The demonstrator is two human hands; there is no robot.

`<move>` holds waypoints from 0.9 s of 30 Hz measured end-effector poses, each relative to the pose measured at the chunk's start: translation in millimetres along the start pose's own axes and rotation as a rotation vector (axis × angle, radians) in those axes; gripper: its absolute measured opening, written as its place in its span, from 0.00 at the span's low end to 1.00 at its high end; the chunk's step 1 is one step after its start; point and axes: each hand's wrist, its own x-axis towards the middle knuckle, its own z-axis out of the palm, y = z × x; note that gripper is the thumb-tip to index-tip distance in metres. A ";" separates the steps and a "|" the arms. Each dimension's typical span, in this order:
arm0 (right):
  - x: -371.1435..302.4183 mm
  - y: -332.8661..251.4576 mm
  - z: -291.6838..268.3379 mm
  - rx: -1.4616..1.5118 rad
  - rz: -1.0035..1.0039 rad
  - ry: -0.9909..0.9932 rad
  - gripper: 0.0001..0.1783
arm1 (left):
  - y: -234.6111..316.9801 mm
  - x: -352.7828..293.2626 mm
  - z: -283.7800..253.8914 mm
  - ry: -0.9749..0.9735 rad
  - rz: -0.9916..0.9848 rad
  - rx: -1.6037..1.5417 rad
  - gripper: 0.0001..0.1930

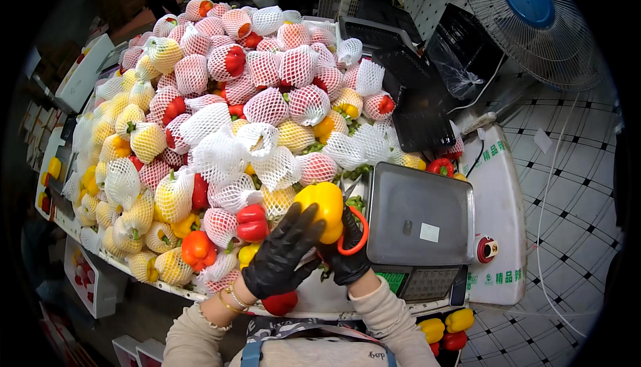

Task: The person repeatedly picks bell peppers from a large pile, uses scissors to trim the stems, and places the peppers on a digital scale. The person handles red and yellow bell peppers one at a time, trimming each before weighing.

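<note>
A yellow bell pepper [322, 208] is held up in front of me at the near edge of the heap. My left hand [283, 252], in a black glove, rests its fingers along the pepper's side and grips it. My right hand [347, 255], also gloved in black, is closed around scissors [363, 231] with orange-red handle loops, their blades pointing away beside the pepper. Whether the right fingers also touch the pepper is hidden. Near my left hand lie a red pepper [252, 223] and an orange-red pepper [199, 251], both without netting.
A large heap of peppers in white foam nets [193, 73] covers the table. Right of my hands stands a scale with a grey tray [420, 213]. Black crates [422, 123] lie behind it, near a standing fan [527, 0]. Loose peppers [433, 330] sit below the table's right edge.
</note>
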 end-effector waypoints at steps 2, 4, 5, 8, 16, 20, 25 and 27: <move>-0.7 12.3 6.5 0.200 0.110 -0.010 0.32 | -4.6 -12.5 11.3 0.162 -0.092 0.064 0.32; 6.2 4.7 7.1 0.463 0.205 0.006 0.33 | -20.0 -33.0 16.8 0.148 -0.696 -0.420 0.29; 5.4 1.2 11.0 0.551 0.241 0.011 0.32 | -43.8 -56.4 29.8 0.121 -0.562 -0.183 0.27; -1.6 21.9 16.8 0.535 0.297 0.094 0.32 | -27.4 -23.5 4.2 0.307 -0.328 -0.081 0.31; -25.6 -32.2 8.1 1.125 0.484 0.061 0.33 | -21.9 -18.5 3.8 0.611 -0.585 -1.397 0.42; -26.9 -29.8 -15.9 0.051 -0.058 -0.183 0.26 | -39.2 -48.8 -8.2 0.596 -0.720 -1.670 0.40; -24.1 -52.0 -23.1 -0.192 -0.151 -0.260 0.31 | -39.2 -36.7 -16.8 0.578 -0.545 -1.565 0.41; -17.6 -62.0 -22.9 -0.211 -0.152 -0.286 0.31 | -38.6 -35.8 -18.4 0.552 -0.498 -1.522 0.41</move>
